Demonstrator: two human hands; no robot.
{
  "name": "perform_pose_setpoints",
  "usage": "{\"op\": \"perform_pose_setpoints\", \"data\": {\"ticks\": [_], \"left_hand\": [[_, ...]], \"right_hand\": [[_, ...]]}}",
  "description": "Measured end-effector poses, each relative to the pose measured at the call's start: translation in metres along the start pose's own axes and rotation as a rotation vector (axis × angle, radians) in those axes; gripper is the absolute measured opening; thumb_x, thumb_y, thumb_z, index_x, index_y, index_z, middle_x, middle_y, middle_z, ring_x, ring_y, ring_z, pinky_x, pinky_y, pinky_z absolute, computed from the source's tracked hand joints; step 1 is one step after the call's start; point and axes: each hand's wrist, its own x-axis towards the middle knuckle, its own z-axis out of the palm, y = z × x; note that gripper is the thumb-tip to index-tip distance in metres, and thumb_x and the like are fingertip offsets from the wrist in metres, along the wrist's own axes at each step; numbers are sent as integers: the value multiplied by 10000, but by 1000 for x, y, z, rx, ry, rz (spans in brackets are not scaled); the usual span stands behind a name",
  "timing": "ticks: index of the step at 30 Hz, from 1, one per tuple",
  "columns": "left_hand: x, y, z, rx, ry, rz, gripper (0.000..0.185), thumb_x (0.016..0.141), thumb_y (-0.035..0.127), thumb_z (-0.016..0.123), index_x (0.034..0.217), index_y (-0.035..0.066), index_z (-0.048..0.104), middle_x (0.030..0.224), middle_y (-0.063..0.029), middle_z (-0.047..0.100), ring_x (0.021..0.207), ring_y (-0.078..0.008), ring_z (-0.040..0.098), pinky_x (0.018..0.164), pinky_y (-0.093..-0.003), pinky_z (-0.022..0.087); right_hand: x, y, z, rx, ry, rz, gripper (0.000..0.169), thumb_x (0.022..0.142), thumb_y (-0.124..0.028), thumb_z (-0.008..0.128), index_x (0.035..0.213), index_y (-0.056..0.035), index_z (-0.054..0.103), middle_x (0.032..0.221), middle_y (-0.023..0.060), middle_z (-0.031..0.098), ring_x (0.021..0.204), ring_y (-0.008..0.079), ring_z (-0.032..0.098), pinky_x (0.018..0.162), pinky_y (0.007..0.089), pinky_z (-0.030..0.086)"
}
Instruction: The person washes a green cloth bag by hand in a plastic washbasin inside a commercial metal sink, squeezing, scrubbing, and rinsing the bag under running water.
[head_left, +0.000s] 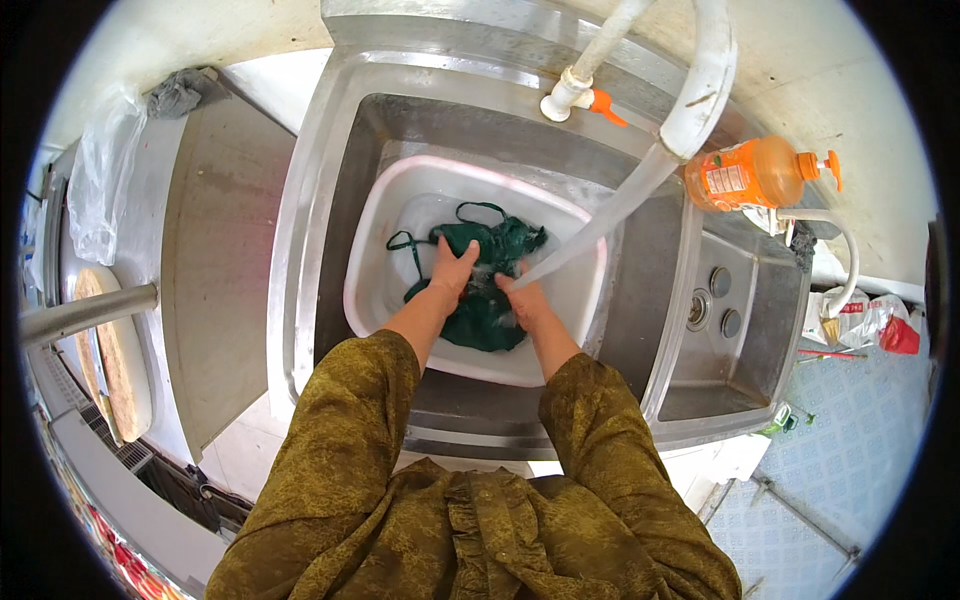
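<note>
A wet dark green cloth item with thin straps (484, 319) lies in water in a white plastic basin with a pink rim (480, 174), which stands inside a stainless steel sink (626, 300). My left hand (451, 274) grips the cloth from its left side, thumb on top. On the other side my right hand (525, 294) holds the same cloth, its fingers partly hidden by cloth and water. From a white hose (701, 90) at the upper right, a stream of water runs down by my right hand onto the cloth.
A white valve with an orange lever (606, 107) is behind the basin. An orange pump bottle (746, 174) stands at the right, above a smaller sink (731, 322). At the left, a knife (101, 375) lies on a round cutting board (124, 352), near a clear plastic bag (105, 180).
</note>
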Motion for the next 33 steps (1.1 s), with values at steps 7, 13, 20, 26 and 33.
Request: {"op": "perform_pose_setpoints", "data": {"ticks": [7,13,20,26,33], "left_hand": [[-44,48,-45,-40,-420,-156,487,872,318,579,1190,-45,514,1094,-162,593,971,-248,570,843,-342,449],[-57,41,-104,1147,-482,210,783,773,450,664,1339,11,349,1320,-235,386,1198,-377,391,942,-421,400],[-65,18,-52,1510,-458,237,1033,668,507,733,1451,198,135,1491,-202,12,1341,-479,-1,954,-679,238],[12,-14,-49,1623,-487,638,659,704,416,713,1237,130,452,1156,-166,495,1125,-351,447,839,-515,414],[14,52,-42,1192,-546,559,500,691,438,723,980,53,590,968,-163,589,969,-328,555,808,-414,446]], "right_hand": [[-67,-32,-31,154,-263,78,374,889,-324,562,1088,-8,573,975,49,588,880,147,519,803,291,418],[-79,-5,-49,-509,-180,-183,387,868,-361,575,1063,-28,594,1167,156,519,1013,261,515,862,356,420],[-83,-11,41,-1277,-92,-301,517,834,-254,593,1290,-116,394,1390,191,279,1224,409,319,881,506,410],[-24,18,43,-1178,-179,-268,309,827,-112,529,1124,-85,446,1134,151,452,1061,374,475,751,468,456],[-22,-9,33,-869,-70,-213,459,746,-169,672,1138,-74,453,1110,175,481,1032,389,486,829,448,427]]}}
